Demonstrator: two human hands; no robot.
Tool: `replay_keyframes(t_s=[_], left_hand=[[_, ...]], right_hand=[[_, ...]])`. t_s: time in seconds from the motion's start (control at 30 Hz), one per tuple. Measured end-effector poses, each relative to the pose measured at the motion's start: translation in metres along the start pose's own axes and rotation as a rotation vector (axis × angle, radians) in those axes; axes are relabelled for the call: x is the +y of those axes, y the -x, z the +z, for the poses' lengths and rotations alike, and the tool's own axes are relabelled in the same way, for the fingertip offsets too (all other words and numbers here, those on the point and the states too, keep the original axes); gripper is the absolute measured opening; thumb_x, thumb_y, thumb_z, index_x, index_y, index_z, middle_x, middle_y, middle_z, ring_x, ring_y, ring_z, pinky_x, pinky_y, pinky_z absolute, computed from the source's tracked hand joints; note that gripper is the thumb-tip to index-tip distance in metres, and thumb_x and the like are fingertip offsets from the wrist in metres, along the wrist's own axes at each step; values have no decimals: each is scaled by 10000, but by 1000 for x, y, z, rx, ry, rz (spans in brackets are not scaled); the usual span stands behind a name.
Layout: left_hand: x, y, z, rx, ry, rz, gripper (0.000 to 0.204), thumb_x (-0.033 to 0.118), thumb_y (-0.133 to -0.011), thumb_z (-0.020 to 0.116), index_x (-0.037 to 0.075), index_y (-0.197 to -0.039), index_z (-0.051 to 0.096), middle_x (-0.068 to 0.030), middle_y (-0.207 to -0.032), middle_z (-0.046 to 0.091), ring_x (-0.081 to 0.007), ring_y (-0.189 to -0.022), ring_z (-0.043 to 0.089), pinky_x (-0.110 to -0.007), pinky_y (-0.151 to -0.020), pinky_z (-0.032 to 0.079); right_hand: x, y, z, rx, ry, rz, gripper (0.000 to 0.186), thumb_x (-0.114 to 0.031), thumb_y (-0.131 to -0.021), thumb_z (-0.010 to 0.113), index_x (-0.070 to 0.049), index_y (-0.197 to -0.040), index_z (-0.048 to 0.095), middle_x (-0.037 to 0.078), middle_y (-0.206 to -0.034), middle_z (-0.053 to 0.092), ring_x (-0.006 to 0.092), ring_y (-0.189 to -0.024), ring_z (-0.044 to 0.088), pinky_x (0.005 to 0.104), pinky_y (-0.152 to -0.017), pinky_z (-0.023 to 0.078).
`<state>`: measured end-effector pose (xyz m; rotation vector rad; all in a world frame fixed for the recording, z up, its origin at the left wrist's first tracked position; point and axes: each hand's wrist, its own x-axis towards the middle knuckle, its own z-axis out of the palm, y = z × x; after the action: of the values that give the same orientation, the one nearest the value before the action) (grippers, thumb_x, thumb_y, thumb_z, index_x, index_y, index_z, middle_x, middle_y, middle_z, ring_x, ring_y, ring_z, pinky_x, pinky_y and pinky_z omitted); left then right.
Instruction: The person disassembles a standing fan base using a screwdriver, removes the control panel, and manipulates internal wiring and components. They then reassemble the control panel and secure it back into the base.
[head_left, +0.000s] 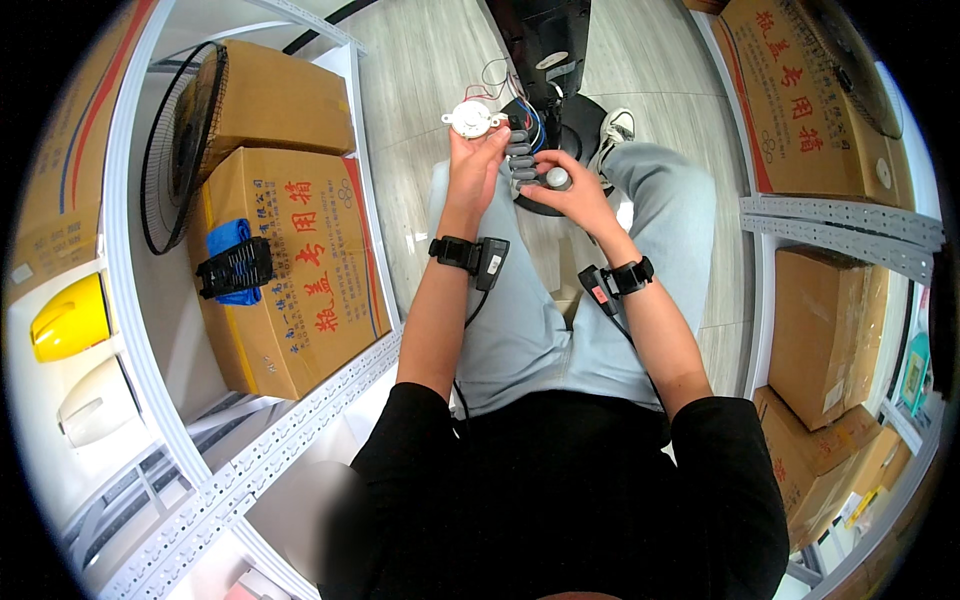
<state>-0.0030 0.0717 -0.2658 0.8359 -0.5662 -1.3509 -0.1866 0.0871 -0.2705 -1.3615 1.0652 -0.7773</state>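
Note:
Ahead of me, above the floor, my left hand (472, 165) is closed round the lower edge of a white round motor (470, 119) with two small ears. Its thumb reaches toward the top of a strip of grey push buttons (520, 162). My right hand (578, 198) grips that button strip from the right, fingers bent at its lower part. A light grey round knob (558, 178) shows between its thumb and index finger. Thin red, blue and white wires (535, 125) run from behind these parts toward a black upright fan column (540, 50).
The column stands on a round black base (590, 120) between my feet. Shelving with cardboard boxes (290, 260) flanks me on the left, with more boxes (830, 330) on the right. A black wire fan guard (185, 150) leans at the left shelf. Cables hang from both wrist straps.

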Motion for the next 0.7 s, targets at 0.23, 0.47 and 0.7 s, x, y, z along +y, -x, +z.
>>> replay_keyframes(t_s=[0.23,0.47,0.7], left_hand=[[3,-2,3,22,14,-65,474,-54,-894,640,68,-1266,372,-143,-1178,588,-238,-1045,636,-420,-932,517],[0,-9,6,59,-182,-96,487,-59,-850,695,55,-1189,366,-124,-1055,620,-246,-994,669,-389,-834,570],[-5,-40,-15,219,-227,-173,516,-101,-858,640,49,-1238,324,-188,-1070,591,-348,-1002,676,-500,-795,610]], right_hand=[[8,-2,-1,7,99,18,527,-274,-737,862,-116,-1183,629,22,-996,639,117,-945,607,271,-836,484],[27,-6,7,107,315,-133,548,-275,-727,847,-135,-1208,627,82,-1023,663,227,-961,645,337,-835,505],[32,-9,8,139,292,-128,498,-303,-752,825,-158,-1192,644,133,-1058,637,330,-988,634,395,-851,508]])
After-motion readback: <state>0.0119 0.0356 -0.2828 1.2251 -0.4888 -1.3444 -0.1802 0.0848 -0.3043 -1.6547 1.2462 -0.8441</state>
